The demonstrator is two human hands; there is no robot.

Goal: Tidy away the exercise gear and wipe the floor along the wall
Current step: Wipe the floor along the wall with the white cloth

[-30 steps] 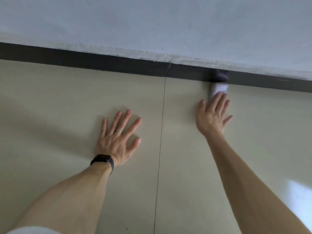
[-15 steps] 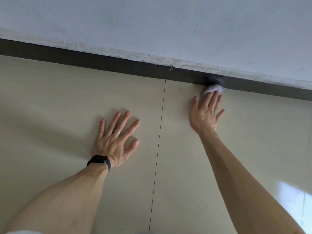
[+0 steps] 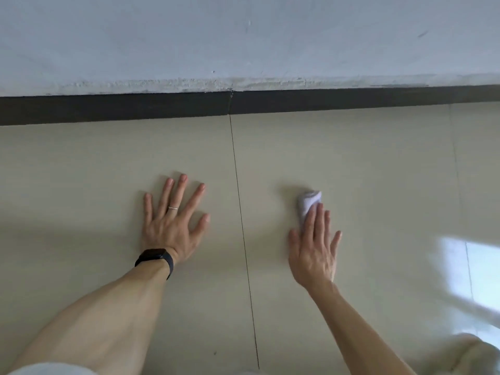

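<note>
A small white cloth (image 3: 308, 203) lies on the beige tiled floor (image 3: 108, 171), well short of the dark skirting board (image 3: 108, 110). My right hand (image 3: 315, 247) presses on the cloth with straight fingers; only the cloth's far end shows beyond the fingertips. My left hand (image 3: 173, 223) lies flat on the floor with fingers spread, left of the tile joint (image 3: 240, 212). It wears a ring and a black wristband. No exercise gear is in view.
The white wall (image 3: 243, 36) rises above the skirting board. A bright patch of light (image 3: 470, 272) falls on the floor at the right. A blurred pale shape (image 3: 476, 353) sits at the bottom right corner.
My right hand has drawn the cloth back from the skirting board toward me across the tile. My left hand has stayed flat on the floor.
</note>
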